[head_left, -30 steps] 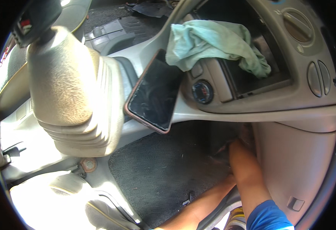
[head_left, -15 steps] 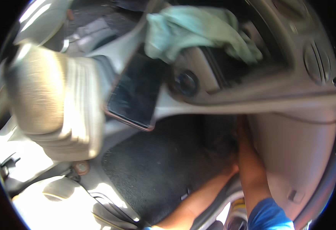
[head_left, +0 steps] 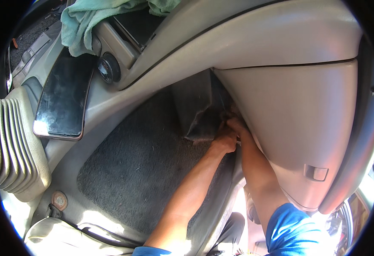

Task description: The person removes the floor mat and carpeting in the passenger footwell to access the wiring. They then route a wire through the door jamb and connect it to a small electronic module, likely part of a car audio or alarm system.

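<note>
Both my hands are close together in the shaded footwell, below the beige glovebox (head_left: 289,115). My left hand (head_left: 226,138) is closed, its fingers curled at the edge of a dark carpet-like piece (head_left: 195,104) with a torn, pale lower edge. Just beside and above it, my right hand (head_left: 237,123) also looks closed, partly in shadow against the lower side trim. What the fingers grip is hidden. Dark floor carpet (head_left: 140,170) lies beneath my left forearm.
A black phone (head_left: 63,96) lies on the console at the left, by a ribbed beige lever boot (head_left: 18,145). A green cloth (head_left: 82,25) drapes over the dash opening near a round black socket (head_left: 109,68). A rusty bolt (head_left: 59,199) sits near the seat (head_left: 67,239).
My view has shifted toward the glovebox side, so console, phone and cloth now appear farther left. My left hand has moved further up into the footwell, next to the right hand.
</note>
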`<state>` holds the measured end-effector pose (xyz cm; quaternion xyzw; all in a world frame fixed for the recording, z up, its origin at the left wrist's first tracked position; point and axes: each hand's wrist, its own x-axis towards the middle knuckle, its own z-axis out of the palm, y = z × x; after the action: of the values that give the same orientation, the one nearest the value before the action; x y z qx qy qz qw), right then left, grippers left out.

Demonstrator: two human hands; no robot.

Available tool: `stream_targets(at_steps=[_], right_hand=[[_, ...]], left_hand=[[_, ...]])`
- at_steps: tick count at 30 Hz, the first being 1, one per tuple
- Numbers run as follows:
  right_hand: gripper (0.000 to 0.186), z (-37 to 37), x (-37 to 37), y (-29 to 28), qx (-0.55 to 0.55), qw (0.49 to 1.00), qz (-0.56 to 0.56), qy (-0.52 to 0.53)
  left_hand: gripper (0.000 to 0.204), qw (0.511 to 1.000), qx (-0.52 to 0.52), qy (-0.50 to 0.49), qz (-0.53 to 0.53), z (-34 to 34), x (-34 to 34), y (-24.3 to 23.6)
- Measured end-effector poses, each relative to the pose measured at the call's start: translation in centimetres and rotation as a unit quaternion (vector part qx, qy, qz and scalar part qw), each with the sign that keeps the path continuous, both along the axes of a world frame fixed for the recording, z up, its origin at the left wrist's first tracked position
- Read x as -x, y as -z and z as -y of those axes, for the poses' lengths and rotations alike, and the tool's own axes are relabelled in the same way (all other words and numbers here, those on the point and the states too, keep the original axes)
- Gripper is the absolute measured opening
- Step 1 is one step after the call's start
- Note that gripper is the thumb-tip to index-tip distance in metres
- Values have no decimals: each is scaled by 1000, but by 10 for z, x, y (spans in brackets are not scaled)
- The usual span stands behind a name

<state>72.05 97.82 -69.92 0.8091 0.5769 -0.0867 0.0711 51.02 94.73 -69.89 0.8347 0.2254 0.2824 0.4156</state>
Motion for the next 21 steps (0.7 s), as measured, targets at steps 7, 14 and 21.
stream_targets(at_steps=[7, 14, 21], right_hand=[[40, -63, -53, 60, 133, 918, 371, -42], [41, -53, -15, 13, -22, 918, 393, -37], [38, -4, 31, 7, -45, 998, 52, 2]], left_hand=[[29, 998, 9, 61, -17, -10, 11, -2], [25, 992, 8, 112, -55, -14, 15, -9], [20, 998, 51, -13, -38, -1, -5, 12]])
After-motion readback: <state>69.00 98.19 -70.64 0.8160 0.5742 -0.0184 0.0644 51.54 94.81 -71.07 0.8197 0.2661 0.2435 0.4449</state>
